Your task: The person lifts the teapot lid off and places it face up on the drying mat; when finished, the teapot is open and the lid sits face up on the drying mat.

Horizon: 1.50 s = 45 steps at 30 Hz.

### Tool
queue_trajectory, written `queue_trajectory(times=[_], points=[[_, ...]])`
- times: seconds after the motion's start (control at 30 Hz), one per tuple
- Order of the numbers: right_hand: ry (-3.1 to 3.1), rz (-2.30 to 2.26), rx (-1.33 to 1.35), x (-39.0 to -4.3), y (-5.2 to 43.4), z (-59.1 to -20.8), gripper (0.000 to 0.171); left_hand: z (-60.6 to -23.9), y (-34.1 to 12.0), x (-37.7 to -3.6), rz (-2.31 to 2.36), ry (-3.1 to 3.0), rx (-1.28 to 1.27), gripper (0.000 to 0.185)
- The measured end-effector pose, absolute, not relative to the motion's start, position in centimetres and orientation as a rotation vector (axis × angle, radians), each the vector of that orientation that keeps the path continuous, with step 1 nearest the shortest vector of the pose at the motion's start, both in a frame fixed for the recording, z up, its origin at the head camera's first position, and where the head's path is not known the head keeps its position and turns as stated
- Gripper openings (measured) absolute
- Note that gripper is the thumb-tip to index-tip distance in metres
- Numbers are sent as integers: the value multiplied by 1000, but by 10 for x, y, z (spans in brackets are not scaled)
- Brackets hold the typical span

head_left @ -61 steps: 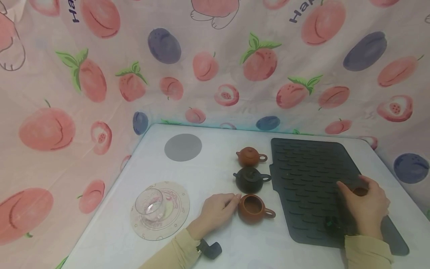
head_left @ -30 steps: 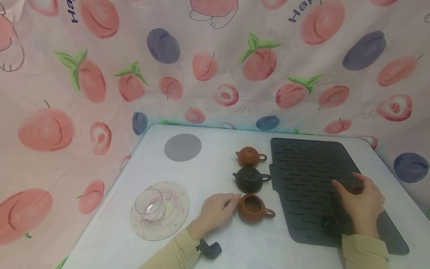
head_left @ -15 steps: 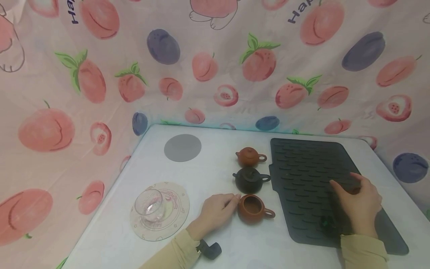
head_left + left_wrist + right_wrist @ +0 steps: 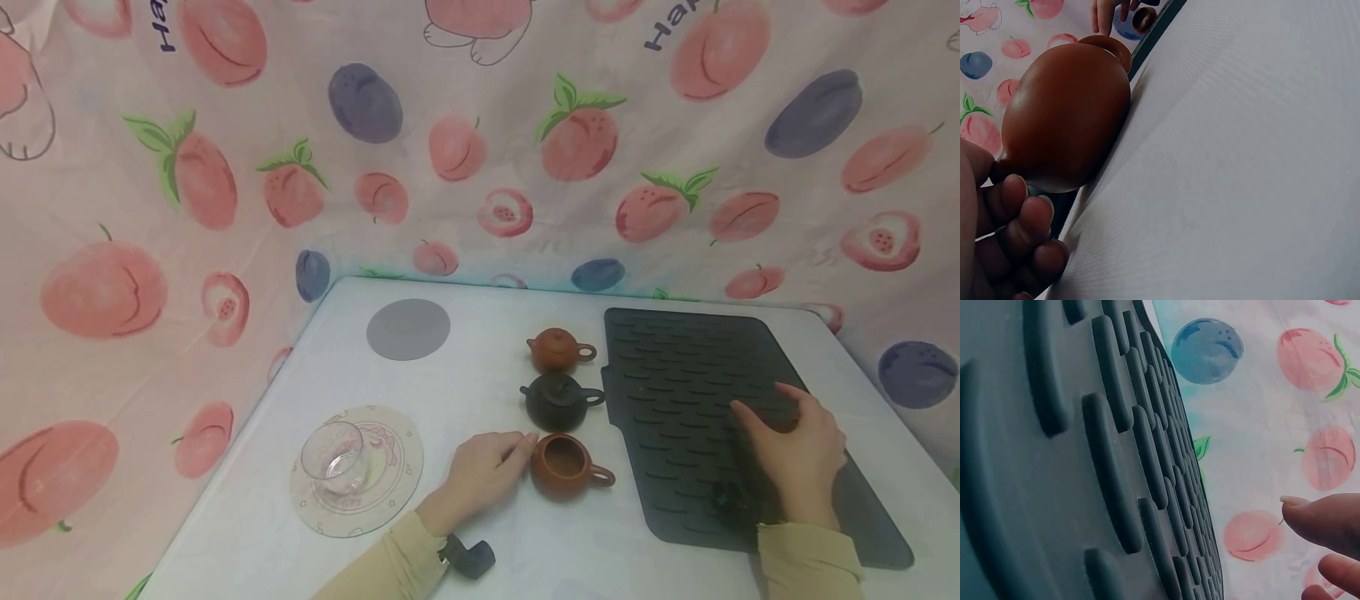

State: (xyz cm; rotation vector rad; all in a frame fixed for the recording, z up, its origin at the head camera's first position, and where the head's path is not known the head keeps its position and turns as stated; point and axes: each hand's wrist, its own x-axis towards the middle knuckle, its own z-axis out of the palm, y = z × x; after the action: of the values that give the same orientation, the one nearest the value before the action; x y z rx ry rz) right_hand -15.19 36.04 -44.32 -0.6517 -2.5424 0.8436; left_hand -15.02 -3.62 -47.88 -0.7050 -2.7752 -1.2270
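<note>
My left hand (image 4: 487, 471) pinches the short spout of a lidless brown teapot (image 4: 562, 483). In the left wrist view this teapot (image 4: 1066, 119) has the thumb and fingers (image 4: 1007, 200) at its spout. Over the dark ridged mat (image 4: 690, 417) my right hand (image 4: 798, 454) is raised, thumb and index finger apart. A small round brown teapot lid (image 4: 786, 425) shows within its grip, mostly hidden by the hand. From the left wrist view the lid (image 4: 1144, 20) turns a hollow side to the camera. The right wrist view shows only finger ends (image 4: 1329, 519) beside the mat.
A black teapot (image 4: 557, 402) and a smaller orange-brown teapot (image 4: 555, 350) stand lidded behind the lidless one. At the left, a clear glass cup (image 4: 333, 458) sits on a patterned round coaster (image 4: 390, 500). A grey disc (image 4: 408, 329) lies farther back. Fruit-print cloth (image 4: 457, 200) backs the table.
My right hand has drifted left over the mat, carrying the lid, which shows less now behind the fingers. The left hand and all the teapots stay in place.
</note>
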Motion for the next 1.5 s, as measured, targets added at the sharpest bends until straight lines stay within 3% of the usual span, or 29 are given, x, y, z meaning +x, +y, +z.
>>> queue_trajectory(times=[1.5], points=[[-2586,841,-528,-156,353,-444,77,-477,-36,-149,-1227,-2794,-697,50]])
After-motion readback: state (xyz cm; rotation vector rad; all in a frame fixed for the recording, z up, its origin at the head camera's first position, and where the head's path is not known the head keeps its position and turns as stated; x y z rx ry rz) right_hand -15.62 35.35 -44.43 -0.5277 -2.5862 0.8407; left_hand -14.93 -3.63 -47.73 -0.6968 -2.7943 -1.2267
